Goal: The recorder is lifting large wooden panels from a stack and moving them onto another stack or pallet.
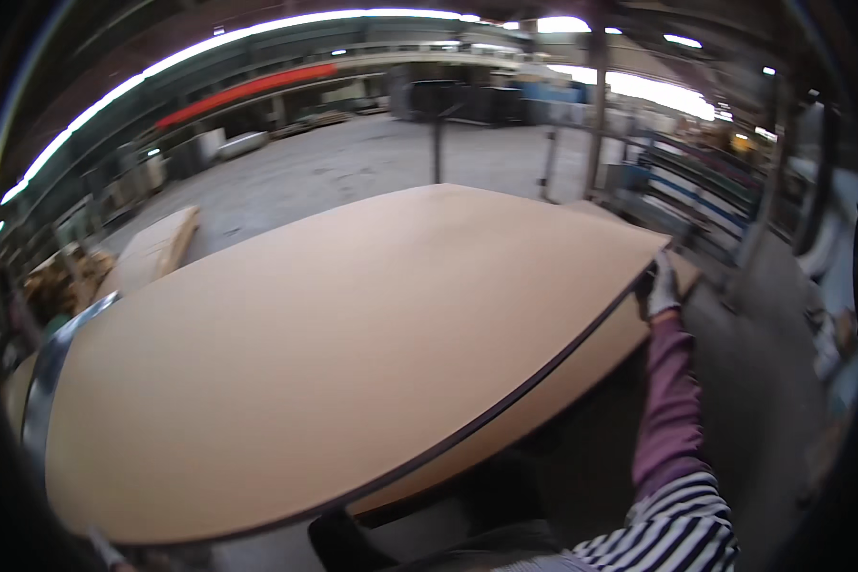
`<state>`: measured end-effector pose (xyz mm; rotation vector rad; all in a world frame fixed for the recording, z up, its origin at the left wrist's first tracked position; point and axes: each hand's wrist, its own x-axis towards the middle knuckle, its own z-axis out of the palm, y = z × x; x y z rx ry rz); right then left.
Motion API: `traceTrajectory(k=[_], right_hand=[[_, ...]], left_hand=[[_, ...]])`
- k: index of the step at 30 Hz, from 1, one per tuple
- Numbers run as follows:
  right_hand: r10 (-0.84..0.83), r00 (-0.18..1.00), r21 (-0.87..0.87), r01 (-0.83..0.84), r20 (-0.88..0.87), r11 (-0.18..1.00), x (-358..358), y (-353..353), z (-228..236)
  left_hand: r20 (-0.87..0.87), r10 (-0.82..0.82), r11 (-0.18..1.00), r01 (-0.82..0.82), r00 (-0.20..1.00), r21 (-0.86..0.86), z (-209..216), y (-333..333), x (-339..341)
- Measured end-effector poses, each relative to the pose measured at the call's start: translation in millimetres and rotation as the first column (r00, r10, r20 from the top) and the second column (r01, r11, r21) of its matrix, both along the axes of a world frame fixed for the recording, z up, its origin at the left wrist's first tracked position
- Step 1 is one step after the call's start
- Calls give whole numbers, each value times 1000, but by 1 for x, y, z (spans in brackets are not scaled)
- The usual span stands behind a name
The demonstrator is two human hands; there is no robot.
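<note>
A large tan board (334, 334) with a dark near edge spreads across most of the view. Its right part is raised over another tan board (505, 415), with a gap between the two along the near side. My right hand (664, 288), in a pale glove, is closed around the upper board's right corner; its fingertips are partly hidden by the edge. At the near left corner of that board, only a small part of my left hand (108, 553) shows, gripping the edge at the rim of the view.
A shiny metal strip (52, 381) lies along the left end. Beyond it sits a long pale stack (157, 250). A dark post (439, 148) stands behind the board. Machinery with rails (701, 195) is at the far right, beside a column (597, 105).
</note>
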<state>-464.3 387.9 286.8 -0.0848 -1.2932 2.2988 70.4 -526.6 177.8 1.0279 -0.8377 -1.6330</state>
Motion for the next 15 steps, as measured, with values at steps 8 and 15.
traceTrajectory(k=[8, 15], right_hand=[[-517, 821, 811, 122, 242, 573, -4, 48, -172], [-144, 932, 937, -344, 332, -68, 143, -185, -278]], left_hand=[[128, -385, 916, 361, 914, 175, -117, 218, -143], [-306, -425, 668, 524, 852, 528, -196, 382, -206]])
